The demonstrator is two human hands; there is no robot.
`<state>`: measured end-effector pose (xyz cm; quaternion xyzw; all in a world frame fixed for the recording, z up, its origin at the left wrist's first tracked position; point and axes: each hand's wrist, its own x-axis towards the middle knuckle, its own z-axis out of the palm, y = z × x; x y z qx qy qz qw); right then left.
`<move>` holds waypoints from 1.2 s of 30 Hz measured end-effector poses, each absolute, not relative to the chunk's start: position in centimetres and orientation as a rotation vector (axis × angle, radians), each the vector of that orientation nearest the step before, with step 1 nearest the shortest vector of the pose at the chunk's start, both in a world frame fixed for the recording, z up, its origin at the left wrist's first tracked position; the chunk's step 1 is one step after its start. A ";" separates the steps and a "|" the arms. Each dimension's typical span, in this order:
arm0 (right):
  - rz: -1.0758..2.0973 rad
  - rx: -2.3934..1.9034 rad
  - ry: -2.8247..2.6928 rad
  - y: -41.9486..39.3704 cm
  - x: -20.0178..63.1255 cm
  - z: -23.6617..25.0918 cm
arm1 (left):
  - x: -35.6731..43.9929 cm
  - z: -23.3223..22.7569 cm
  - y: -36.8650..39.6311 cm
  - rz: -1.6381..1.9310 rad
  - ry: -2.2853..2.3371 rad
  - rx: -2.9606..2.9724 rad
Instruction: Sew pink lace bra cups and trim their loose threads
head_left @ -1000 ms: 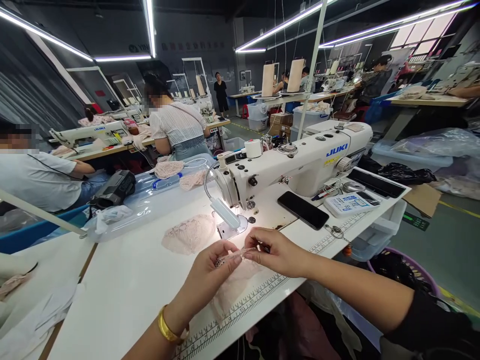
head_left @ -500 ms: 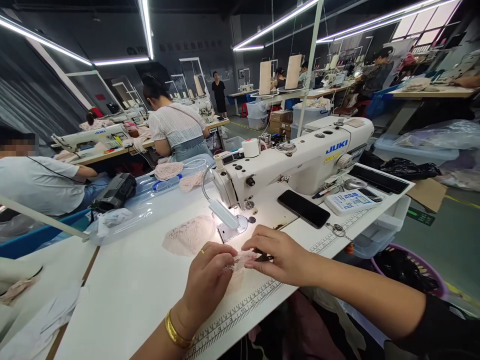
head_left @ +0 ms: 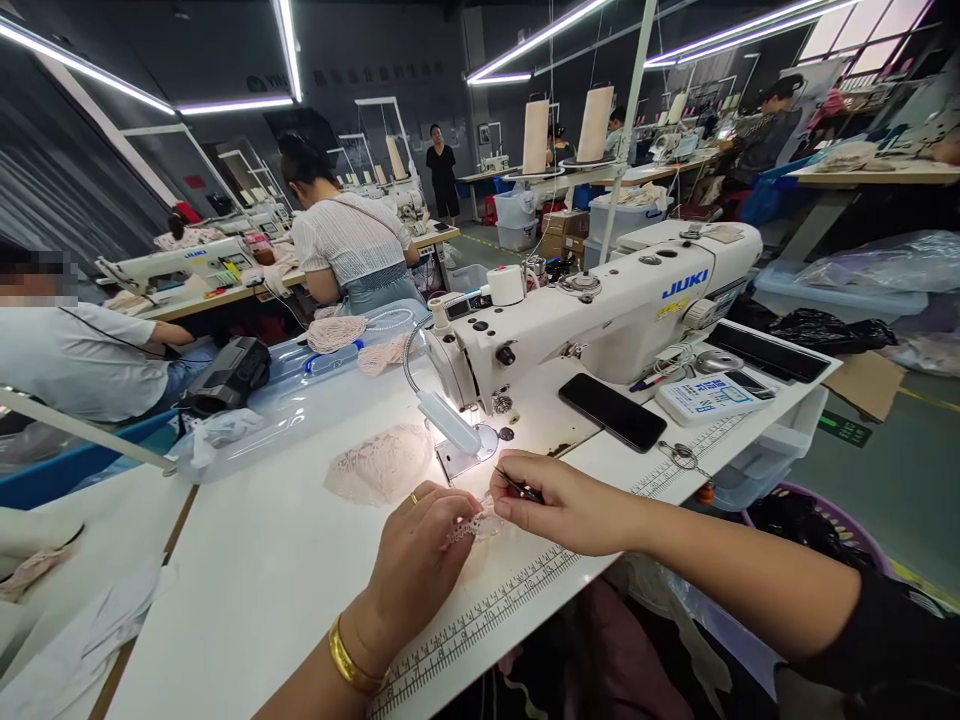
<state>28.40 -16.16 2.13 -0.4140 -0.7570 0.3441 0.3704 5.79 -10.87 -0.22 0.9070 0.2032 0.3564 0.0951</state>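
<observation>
Both hands work low in the middle of the head view, close to the near edge of the white sewing table (head_left: 247, 570). The left hand (head_left: 420, 550), with a gold bangle on the wrist and a ring on one finger, is curled and pinches a small piece of pale pink lace (head_left: 476, 527) against the tabletop. The right hand (head_left: 559, 500) comes in from the lower right; its thumb and fingers are closed on a small dark snipping tool (head_left: 517, 488), whose tip points left toward the lace. The lace lies between the two hands, just in front of the printed ruler strip (head_left: 480, 625) that runs along the table's front edge.

Just above the hands, a small white gooseneck lamp (head_left: 448, 422) lights the needle area of the white JUKI sewing machine (head_left: 600, 315), which stretches toward the upper right. A second, larger piece of pink lace (head_left: 379, 462) lies flat to the left of the lamp. A black phone (head_left: 611, 411) lies face up under the machine's arm, with a small white box printed in blue (head_left: 705, 397) further right.

At the left of the frame, a seated person in a white shirt (head_left: 82, 355) works at another bench, and a person in a striped white top (head_left: 349, 245) sits at the next machine behind. A clear plastic sheet (head_left: 300, 400) covers the table's far left part.
</observation>
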 end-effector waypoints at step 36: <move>1.287 -1.085 -1.324 -14.3 28.8 -2.7 | 5.4 0.6 -9.3 0.658 0.966 1.298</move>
